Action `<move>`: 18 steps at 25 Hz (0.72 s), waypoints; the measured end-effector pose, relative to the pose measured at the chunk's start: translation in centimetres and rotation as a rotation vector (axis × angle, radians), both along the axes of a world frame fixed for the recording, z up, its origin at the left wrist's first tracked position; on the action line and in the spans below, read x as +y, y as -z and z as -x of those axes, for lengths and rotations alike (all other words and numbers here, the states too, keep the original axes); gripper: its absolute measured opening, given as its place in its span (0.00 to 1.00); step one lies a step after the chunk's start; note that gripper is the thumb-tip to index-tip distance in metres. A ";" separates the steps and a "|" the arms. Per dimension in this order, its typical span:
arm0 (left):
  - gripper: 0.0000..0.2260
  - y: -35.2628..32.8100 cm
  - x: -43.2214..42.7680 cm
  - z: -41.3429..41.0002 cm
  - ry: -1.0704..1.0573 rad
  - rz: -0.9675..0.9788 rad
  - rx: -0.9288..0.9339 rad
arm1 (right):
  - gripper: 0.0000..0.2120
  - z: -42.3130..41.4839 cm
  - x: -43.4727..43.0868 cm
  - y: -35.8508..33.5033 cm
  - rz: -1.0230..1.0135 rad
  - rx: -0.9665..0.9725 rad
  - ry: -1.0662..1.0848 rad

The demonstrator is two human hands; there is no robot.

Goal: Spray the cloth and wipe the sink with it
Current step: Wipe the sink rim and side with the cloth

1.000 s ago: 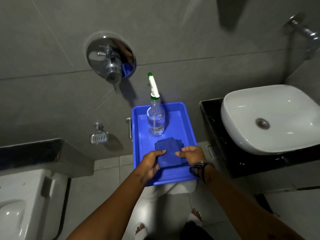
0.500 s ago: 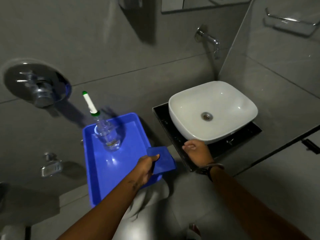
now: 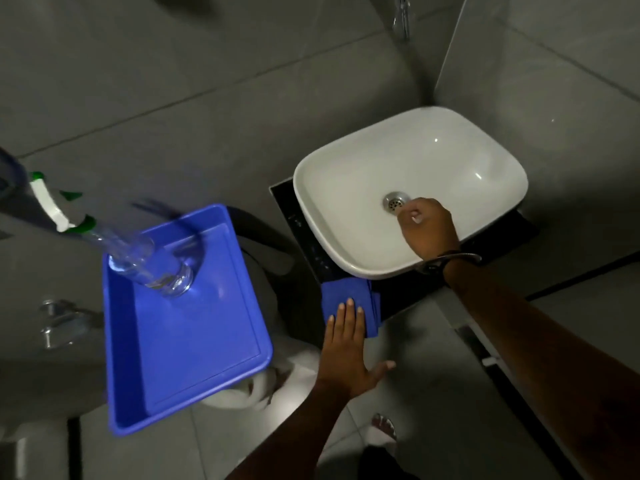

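Note:
The folded blue cloth [image 3: 348, 289] lies on the black counter [image 3: 300, 233], just in front of the white sink [image 3: 346, 174]. My left hand [image 3: 346, 348] rests flat on the cloth's near half, fingers stretched out. My right hand [image 3: 427, 226] is inside the basin with its fingers curled, fingertips at the metal drain [image 3: 394, 201]; I see nothing held in it. The clear spray bottle [image 3: 152, 265], with a white and green nozzle, stands in the far corner of the blue tray [image 3: 194, 341] to the left.
A chrome tap [image 3: 401, 15] sticks out of the grey tiled wall above the sink. The tray sits on a white support [image 3: 242, 393]. A wall fitting [image 3: 59, 323] is left of the tray. My feet stand on grey floor tiles below.
The view swung right toward the sink. My left hand carried the cloth off the tray and laid it on the counter. My right hand moved from the counter edge into the basin.

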State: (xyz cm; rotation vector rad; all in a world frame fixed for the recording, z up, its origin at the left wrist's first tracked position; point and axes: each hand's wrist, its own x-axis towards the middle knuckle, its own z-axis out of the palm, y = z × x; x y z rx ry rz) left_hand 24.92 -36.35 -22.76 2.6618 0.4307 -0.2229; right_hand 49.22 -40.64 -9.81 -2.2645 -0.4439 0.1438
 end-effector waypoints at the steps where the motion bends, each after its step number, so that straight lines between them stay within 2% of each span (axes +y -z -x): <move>1: 0.49 0.6 -0.3 -0.1 -0.009 -0.013 0.023 | 0.08 0.1 0.3 0.7 -0.001 -0.017 -0.017; 3: 0.50 0.9 0.0 -0.1 0.058 -0.072 0.012 | 0.15 0.3 0.8 1.5 0.046 -0.049 -0.064; 7: 0.52 0.7 1.1 -0.4 0.179 -0.100 0.078 | 0.29 0.7 1.2 3.8 0.395 -0.157 -0.167; 9: 0.53 0.9 1.4 -0.5 0.210 -0.090 0.066 | 0.33 0.7 1.1 4.6 0.483 -0.227 -0.139; 12: 0.51 1.4 2.9 -0.5 0.266 -0.079 0.067 | 0.36 0.6 1.6 4.3 0.495 -0.213 -0.087; 16: 0.53 1.0 6.4 -2.6 0.046 -0.047 0.052 | 0.33 0.8 1.5 3.9 0.504 -0.221 -0.071; 18: 0.56 0.3 9.8 -4.7 0.044 -0.019 0.079 | 0.31 0.7 1.5 3.6 0.514 -0.226 -0.085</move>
